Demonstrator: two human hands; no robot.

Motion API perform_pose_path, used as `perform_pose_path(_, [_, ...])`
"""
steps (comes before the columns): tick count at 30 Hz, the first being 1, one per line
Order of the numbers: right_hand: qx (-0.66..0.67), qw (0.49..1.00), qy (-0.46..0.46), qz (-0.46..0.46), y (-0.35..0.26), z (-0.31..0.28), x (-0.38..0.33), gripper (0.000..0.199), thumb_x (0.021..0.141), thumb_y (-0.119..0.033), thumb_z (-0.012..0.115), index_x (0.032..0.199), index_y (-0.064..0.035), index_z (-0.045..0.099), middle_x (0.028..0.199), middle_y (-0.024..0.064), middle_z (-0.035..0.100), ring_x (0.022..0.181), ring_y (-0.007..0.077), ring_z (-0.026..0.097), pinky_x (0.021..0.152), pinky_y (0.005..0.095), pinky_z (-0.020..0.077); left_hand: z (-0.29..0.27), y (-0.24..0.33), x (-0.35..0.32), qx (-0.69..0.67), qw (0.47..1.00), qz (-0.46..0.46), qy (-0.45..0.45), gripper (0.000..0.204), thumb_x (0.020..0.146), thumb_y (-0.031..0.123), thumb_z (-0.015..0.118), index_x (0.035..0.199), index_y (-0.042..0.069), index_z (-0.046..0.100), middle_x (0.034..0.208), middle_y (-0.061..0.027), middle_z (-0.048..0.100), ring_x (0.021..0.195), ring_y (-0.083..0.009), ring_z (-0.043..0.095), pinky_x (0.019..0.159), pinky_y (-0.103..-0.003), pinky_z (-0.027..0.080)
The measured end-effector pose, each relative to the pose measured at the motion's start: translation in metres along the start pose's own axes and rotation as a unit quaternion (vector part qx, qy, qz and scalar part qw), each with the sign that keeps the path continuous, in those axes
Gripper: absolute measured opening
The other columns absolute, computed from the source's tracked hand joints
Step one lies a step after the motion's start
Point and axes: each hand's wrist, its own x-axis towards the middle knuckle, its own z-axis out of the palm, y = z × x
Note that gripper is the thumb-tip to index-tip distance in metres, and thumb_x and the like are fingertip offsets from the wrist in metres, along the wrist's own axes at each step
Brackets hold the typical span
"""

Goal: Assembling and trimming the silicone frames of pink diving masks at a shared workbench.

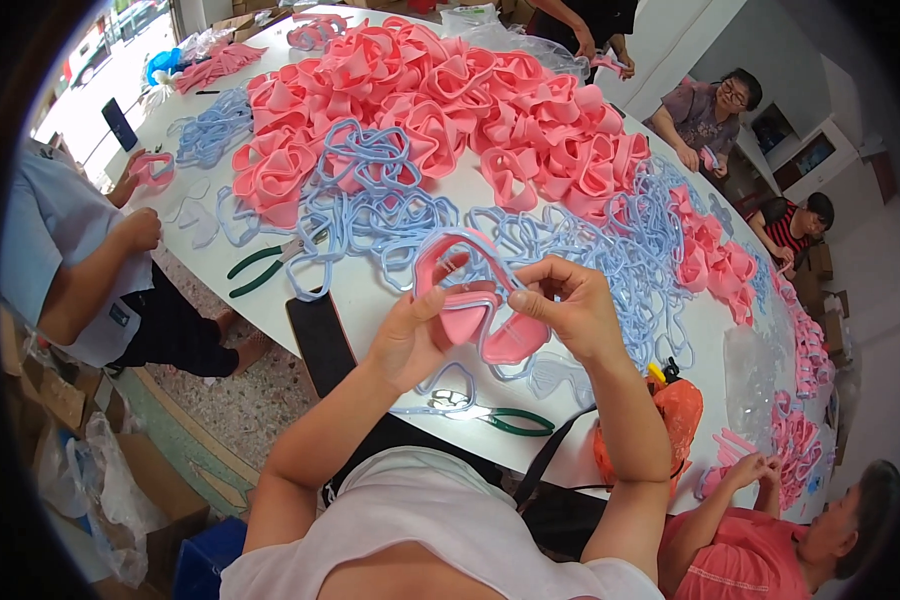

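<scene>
Between my hands, above the near edge of the table, is a pink rubber swim-mask skirt (pixel 515 342) with a light blue frame (pixel 432 252) running along its rim. My left hand (pixel 410 335) grips its left side, thumb up against the pink rubber. On the right side, my right hand (pixel 568 305) pinches the rim between thumb and fingers. Just beyond them lie many loose light blue frames (pixel 370 220), and a large heap of pink skirts (pixel 400 75) rises behind those. Green-handled pliers (pixel 515 422) rest on the table below my hands.
A black phone (pixel 320 340) and second green-handled pliers (pixel 255 272) lie to the left. An orange bag (pixel 678 420) stands by my right forearm. Co-workers surround the white table (pixel 205 190), one in light blue (pixel 70 240) at left, one in red (pixel 740 550) at right.
</scene>
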Motion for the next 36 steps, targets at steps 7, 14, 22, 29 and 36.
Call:
perform_pose_path(7, [-0.051,0.999,-0.009,-0.016,0.002,0.006,0.002,0.029,0.078,-0.017,0.083,0.097,-0.0016,0.069,0.075,-0.0032,0.06,0.065,0.0035,0.048,0.058,0.0203,0.0393,-0.001,-0.024,-0.002,0.073,0.992,0.024,0.101,0.033,0.089,0.007,0.069,0.117,-0.002,0.056,0.109,-0.0123,0.065,0.102,-0.0235,0.064,0.095,-0.037,0.051])
perform_pose_path(14, [-0.04,0.998,-0.042,0.005,0.004,0.004,0.0,0.028,0.076,-0.017,0.084,0.091,-0.0025,0.065,0.071,-0.0058,0.054,0.062,0.0031,0.043,0.057,0.0204,0.0359,0.001,-0.028,-0.005,0.057,0.99,0.037,0.127,0.018,0.086,0.003,0.069,0.101,0.002,0.058,0.103,-0.0114,0.066,0.096,-0.0213,0.065,0.092,-0.036,0.051])
perform_pose_path(22, [-0.017,0.998,-0.049,0.023,0.019,0.0,-0.006,0.026,0.075,-0.015,0.085,0.09,-0.0016,0.067,0.07,-0.0064,0.053,0.062,0.0025,0.043,0.057,0.0203,0.0348,0.004,-0.036,-0.021,0.052,0.987,0.019,0.149,0.026,0.087,0.008,0.07,0.109,0.001,0.059,0.106,-0.0108,0.066,0.099,-0.0185,0.064,0.092,-0.034,0.049])
perform_pose_path(29, [-0.007,1.0,0.012,-0.018,0.016,-0.001,-0.01,0.025,0.072,-0.009,0.086,0.089,-0.0006,0.071,0.072,-0.0055,0.056,0.064,0.0032,0.044,0.058,0.0199,0.0345,-0.029,-0.006,-0.025,0.071,0.993,-0.001,0.089,0.06,0.093,0.025,0.064,0.143,0.003,0.04,0.132,-0.0135,0.055,0.119,-0.0212,0.056,0.101,-0.036,0.045])
perform_pose_path(36, [-0.079,0.997,0.014,0.016,0.014,-0.005,-0.005,0.025,0.071,-0.009,0.086,0.09,-0.0005,0.072,0.073,-0.0038,0.057,0.065,0.0048,0.045,0.058,0.0212,0.0363,0.015,0.06,-0.004,0.645,0.763,0.006,0.037,0.069,0.081,0.013,0.077,0.142,0.003,0.047,0.108,-0.0053,0.054,0.091,-0.007,0.052,0.077,-0.021,0.049])
